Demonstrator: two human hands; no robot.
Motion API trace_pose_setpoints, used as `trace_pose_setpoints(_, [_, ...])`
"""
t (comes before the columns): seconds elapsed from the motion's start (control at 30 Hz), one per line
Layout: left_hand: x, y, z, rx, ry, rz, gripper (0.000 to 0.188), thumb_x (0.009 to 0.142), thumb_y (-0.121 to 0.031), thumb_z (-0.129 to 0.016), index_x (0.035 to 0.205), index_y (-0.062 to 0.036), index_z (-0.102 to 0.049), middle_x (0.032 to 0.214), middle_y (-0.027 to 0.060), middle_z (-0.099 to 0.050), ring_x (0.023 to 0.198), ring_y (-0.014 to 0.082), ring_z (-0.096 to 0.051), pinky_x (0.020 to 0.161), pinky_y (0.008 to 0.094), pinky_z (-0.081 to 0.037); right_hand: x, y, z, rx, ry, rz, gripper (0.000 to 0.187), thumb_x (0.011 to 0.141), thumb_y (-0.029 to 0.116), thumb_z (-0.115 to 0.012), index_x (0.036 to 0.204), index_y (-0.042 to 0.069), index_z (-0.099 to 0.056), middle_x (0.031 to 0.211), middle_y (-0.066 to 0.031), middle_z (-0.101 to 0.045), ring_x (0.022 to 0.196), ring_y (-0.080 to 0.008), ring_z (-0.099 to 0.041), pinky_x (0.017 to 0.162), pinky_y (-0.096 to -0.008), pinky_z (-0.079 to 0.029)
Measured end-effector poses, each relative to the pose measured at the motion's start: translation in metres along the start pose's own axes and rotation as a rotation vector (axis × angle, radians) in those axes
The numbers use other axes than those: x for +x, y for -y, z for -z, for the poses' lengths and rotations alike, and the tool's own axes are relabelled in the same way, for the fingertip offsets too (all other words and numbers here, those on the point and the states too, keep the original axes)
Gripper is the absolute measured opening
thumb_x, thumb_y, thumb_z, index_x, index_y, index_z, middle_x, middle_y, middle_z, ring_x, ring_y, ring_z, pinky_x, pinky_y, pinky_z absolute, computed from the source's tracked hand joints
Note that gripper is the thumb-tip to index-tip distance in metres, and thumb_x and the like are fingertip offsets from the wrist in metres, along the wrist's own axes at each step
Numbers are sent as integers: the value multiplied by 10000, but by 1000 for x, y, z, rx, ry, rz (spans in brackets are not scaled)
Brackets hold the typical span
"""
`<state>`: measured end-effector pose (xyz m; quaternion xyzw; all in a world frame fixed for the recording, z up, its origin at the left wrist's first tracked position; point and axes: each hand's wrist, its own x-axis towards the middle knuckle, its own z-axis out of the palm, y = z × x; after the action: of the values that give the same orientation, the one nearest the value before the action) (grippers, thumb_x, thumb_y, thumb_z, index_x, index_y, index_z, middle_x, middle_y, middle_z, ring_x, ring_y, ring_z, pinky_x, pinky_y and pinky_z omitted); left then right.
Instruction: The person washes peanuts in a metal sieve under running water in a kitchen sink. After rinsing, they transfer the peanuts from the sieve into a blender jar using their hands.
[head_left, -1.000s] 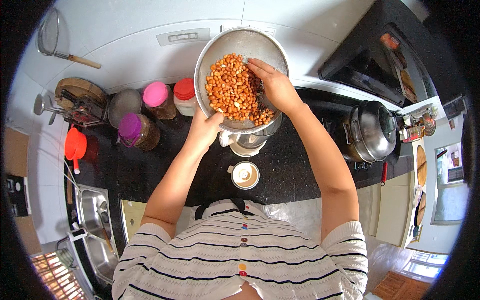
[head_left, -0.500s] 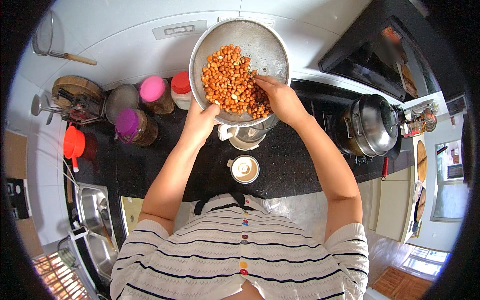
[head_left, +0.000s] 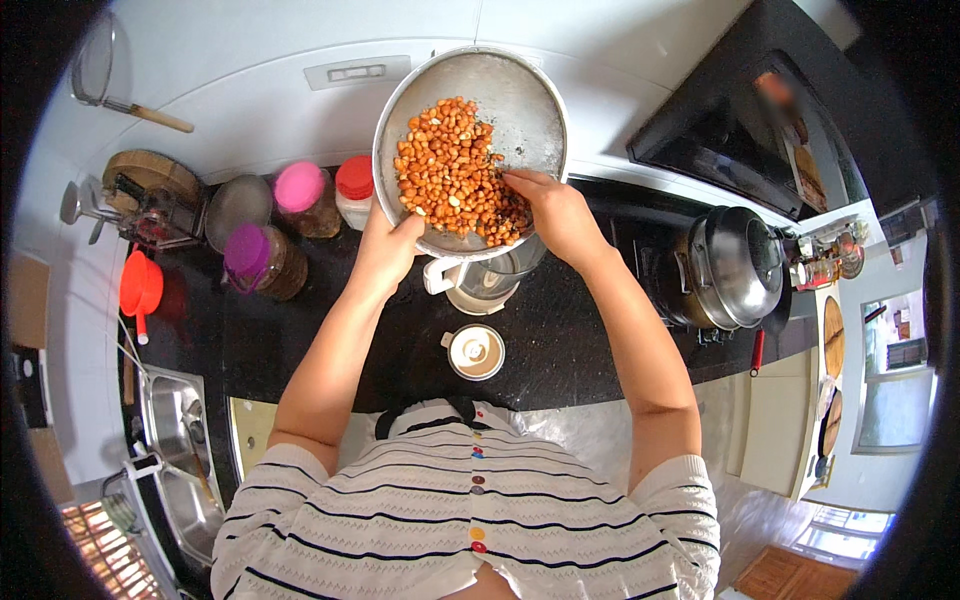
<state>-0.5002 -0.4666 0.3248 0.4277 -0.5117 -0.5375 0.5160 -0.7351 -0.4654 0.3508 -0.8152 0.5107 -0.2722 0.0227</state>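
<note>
A round, shallow metal basin (head_left: 540,110) is held up tilted over the counter. Reddish-brown peanuts (head_left: 445,160) lie heaped across its left and lower part, with darker bits at the lower right. My left hand (head_left: 392,245) grips the lower left rim, thumb inside. My right hand (head_left: 558,215) is closed over the lower right rim, fingertips inside beside the peanuts; its thumb is hidden. Under the basin stands a clear blender jug (head_left: 490,275) with a white handle, its mouth covered from sight. Nearer me sits a small round cream-coloured lid (head_left: 476,352).
Jars with purple (head_left: 247,255), pink (head_left: 299,187) and red lids (head_left: 355,177) stand at left. A red ladle (head_left: 141,285) hangs near the sink (head_left: 185,420). A lidded wok (head_left: 740,265) sits on the stove at right, with a dark appliance (head_left: 720,130) behind.
The basin and both hands sit slightly lower and further left in view, as does much of the room. A few peanuts have shifted toward the lower rim.
</note>
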Motion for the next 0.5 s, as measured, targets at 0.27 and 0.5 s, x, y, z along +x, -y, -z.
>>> trace_pose_setpoints(0.27, [-1, -5, -3, 25, 2, -31, 557, 787, 68, -415, 1332, 14, -315, 1236, 181, -481, 1051, 287, -573, 735, 384, -583, -8, 7, 9, 215, 129, -85, 324, 787, -70, -459, 1069, -29, -612, 1065, -177, -618, 941, -312, -623, 824, -339, -497])
trace_pose_setpoints(0.5, [-2, -2, -7, 9, -39, -28, 561, 793, 64, -418, 1338, 6, -301, 1259, 188, -457, 1058, 300, -567, 765, 401, -577, -11, 7, 15, 264, 65, -6, 317, 780, -94, -465, 1049, -22, -617, 1071, -167, -620, 983, -314, -610, 851, -347, -486])
